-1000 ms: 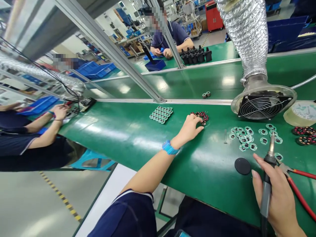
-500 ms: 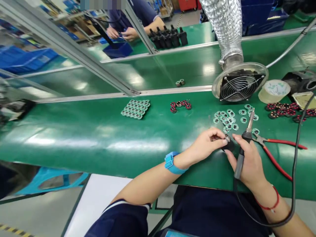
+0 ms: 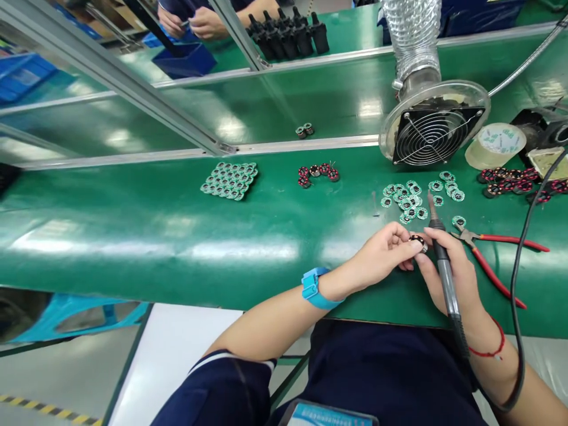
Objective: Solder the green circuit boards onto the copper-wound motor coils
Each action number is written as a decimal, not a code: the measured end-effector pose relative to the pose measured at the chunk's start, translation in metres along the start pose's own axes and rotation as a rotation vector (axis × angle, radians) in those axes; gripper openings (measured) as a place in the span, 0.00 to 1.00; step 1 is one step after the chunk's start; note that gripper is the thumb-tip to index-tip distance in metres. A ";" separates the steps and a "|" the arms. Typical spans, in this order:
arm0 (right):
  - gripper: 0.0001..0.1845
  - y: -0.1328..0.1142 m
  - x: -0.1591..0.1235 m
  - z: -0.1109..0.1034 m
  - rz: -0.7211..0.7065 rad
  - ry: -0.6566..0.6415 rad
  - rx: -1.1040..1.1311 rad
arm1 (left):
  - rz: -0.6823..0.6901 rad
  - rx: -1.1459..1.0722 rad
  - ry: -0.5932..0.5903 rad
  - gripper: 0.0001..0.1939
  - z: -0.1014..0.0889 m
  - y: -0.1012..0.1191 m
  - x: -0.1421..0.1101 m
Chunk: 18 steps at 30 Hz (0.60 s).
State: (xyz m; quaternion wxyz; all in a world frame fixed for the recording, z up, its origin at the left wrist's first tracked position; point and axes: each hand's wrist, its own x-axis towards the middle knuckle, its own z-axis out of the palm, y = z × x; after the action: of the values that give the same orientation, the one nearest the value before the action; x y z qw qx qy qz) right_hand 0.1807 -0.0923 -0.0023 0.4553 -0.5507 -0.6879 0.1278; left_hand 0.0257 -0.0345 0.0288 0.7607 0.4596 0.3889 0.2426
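A small round wound coil part (image 3: 418, 241), dark on top with a metallic rim, is pinched in the fingers of my left hand (image 3: 385, 255). My right hand (image 3: 459, 278) grips a soldering iron (image 3: 445, 267), its tip pointing up and away from me. The right thumb and forefinger are close beside the coil part; whether they touch it I cannot tell. Just beyond my hands lie several loose round green circuit boards (image 3: 406, 201). Red-handled pliers (image 3: 473, 238) lie open to the right of my right hand.
A fume extractor fan (image 3: 437, 139) hangs beyond the boards. A tape roll (image 3: 496, 146) and red-black coils (image 3: 510, 183) stand at right. Leftward are more coils (image 3: 317, 173) and a block of green boards (image 3: 229, 180). The iron's cable (image 3: 515, 284) loops past my right wrist. A co-worker's hands (image 3: 190, 23) show behind.
The soldering iron has swung so its tip leans left instead of right. The part in my left hand is turned, its round face showing now. The view has shifted slightly.
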 end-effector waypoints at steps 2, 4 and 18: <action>0.22 0.001 0.000 0.001 -0.068 -0.053 -0.066 | 0.028 0.012 0.032 0.15 -0.002 -0.004 0.003; 0.22 0.001 0.000 0.002 -0.096 -0.093 -0.111 | 0.052 0.024 0.050 0.13 -0.003 -0.008 0.005; 0.26 0.002 -0.002 0.004 -0.102 -0.082 -0.113 | 0.234 0.557 0.115 0.13 -0.005 -0.006 -0.001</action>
State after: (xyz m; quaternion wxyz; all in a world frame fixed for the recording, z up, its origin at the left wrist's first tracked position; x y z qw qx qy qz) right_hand 0.1786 -0.0917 -0.0063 0.4010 -0.5340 -0.7391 0.0878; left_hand 0.0209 -0.0354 0.0226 0.5490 0.6777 0.4273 0.2380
